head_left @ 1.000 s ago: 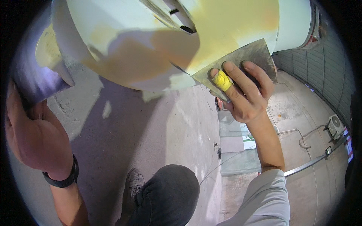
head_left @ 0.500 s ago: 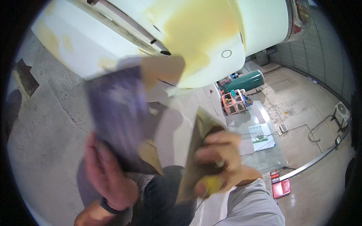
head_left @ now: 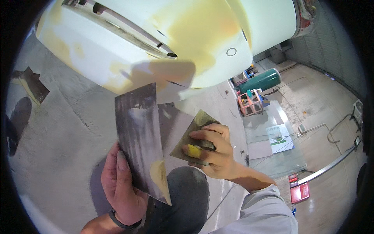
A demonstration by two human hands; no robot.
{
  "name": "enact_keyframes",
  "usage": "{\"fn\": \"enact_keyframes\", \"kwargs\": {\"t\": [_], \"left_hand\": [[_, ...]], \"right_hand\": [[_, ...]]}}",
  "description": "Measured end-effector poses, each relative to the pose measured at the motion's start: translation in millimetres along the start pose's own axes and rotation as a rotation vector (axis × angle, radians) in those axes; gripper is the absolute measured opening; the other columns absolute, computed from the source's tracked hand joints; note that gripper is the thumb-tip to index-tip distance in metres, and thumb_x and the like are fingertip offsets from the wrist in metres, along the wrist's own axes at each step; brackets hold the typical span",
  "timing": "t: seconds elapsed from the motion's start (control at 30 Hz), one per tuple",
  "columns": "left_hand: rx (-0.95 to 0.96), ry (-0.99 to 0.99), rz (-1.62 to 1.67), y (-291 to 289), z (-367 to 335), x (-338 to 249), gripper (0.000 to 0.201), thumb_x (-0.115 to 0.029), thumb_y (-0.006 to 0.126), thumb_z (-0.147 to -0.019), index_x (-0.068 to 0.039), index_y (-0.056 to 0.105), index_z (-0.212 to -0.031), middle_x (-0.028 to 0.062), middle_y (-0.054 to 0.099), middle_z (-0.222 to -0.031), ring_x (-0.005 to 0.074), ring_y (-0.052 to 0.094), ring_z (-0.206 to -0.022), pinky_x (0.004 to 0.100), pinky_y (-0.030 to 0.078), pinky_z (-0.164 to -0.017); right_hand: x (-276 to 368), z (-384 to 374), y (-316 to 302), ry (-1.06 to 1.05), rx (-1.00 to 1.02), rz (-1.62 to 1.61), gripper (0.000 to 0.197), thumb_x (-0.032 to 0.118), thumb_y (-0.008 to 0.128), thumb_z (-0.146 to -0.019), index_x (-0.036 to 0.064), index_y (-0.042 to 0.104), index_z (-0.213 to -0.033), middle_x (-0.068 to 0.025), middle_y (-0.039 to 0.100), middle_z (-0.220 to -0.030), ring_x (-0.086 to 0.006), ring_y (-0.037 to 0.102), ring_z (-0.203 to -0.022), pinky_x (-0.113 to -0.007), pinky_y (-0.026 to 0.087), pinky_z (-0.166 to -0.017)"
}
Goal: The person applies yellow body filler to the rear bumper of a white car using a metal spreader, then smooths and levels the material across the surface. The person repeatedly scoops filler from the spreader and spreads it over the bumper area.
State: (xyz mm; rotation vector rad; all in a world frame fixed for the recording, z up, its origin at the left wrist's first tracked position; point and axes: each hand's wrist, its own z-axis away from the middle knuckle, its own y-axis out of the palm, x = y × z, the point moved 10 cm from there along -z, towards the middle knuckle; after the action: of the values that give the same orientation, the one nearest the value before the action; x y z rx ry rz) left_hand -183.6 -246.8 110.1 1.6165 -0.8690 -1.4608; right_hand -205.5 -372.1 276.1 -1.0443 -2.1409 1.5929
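My left hand point(head_left: 124, 187) grips the lower left edge of a dark, flat rectangular putty board point(head_left: 138, 132), thumb on its face. The board is tilted, with streaks across it and a lump of tan putty point(head_left: 159, 177) at its lower right corner. To the right, my right hand point(head_left: 214, 152) is closed around a flat, smeared putty spreader point(head_left: 181, 150), held apart from the board. Something yellow point(head_left: 193, 151) shows on one of that hand's fingers. Beyond both hands is a white car bumper point(head_left: 148, 23) with yellowish filler patches.
Grey concrete floor surrounds me, and my bent knee point(head_left: 189, 191) is below the hands. At the left lies a dark jagged-edged piece point(head_left: 35, 85). Rightward are a green cylindrical tank point(head_left: 260, 81), a pinkish frame rack point(head_left: 250, 103), a glass-like sheet point(head_left: 261, 169) and a red box point(head_left: 299, 192).
The board has shifted right and turned more edge-on. My right hand with the spreader has moved up and slightly left. The bumper and floor items have shifted a little in view.
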Motion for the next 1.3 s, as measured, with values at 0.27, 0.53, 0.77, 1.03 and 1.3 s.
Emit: {"fn": "enact_keyframes", "kwargs": {"t": [0.27,0.53,0.77,1.03,1.3], "left_hand": [[-0.022,0.076,-0.097,9,9,-16,0.044,-0.016,0.037,-0.108,0.01,0.039,-0.143,0.0156,0.059,-0.129,0.0193,0.06,-0.111,0.0314,0.045,-0.1],[0.021,0.057,-0.269,14,12,-23,0.049,-0.03,0.042,-0.107,0.001,0.038,-0.144,0.0143,0.059,-0.128,0.0203,0.06,-0.112,0.0346,0.05,-0.095],[0.49,0.24,-0.87,92,-4,-52,0.04,-0.002,0.052,-0.09,0.014,0.053,-0.126,0.0066,0.052,-0.059,0.0146,0.053,-0.049,0.0267,0.04,-0.05],[0.769,-0.082,-1.023,156,-2,-69,0.035,0.0,0.048,-0.095,0.01,0.055,-0.127,0.0199,0.058,-0.068,0.0265,0.06,-0.054,0.0334,0.045,-0.053],[0.539,-0.045,-1.112,126,-7,-63,0.032,-0.01,0.05,-0.101,0.006,0.057,-0.128,0.0089,0.061,-0.079,0.0126,0.051,-0.065,0.027,0.042,-0.059]], "right_hand": [[-11,12,13,0.2,-0.097,-0.424,0.028,0.022,0.078,-0.079,0.0132,0.075,-0.105,-0.0126,0.065,-0.118,-0.0322,0.058,-0.105,-0.043,0.048,-0.091],[-39,30,24,0.395,-0.13,-0.494,0.029,-0.002,0.066,-0.074,0.0072,0.072,-0.101,-0.0148,0.063,-0.122,-0.0319,0.059,-0.11,-0.044,0.047,-0.095],[-85,58,-47,0.941,-0.311,-0.816,0.044,-0.011,0.061,-0.087,0.0014,0.052,-0.128,-0.012,0.066,-0.107,-0.0206,0.065,-0.102,-0.037,0.049,-0.097],[-9,42,-78,0.805,-0.233,-0.452,0.05,0.0,0.074,-0.079,-0.0104,0.053,-0.123,-0.0254,0.065,-0.092,-0.0316,0.069,-0.081,-0.035,0.054,-0.069],[55,59,-120,0.886,-0.327,-0.683,0.048,0.001,0.076,-0.076,-0.0003,0.059,-0.121,-0.0187,0.064,-0.103,-0.032,0.066,-0.099,-0.044,0.057,-0.084]]}}
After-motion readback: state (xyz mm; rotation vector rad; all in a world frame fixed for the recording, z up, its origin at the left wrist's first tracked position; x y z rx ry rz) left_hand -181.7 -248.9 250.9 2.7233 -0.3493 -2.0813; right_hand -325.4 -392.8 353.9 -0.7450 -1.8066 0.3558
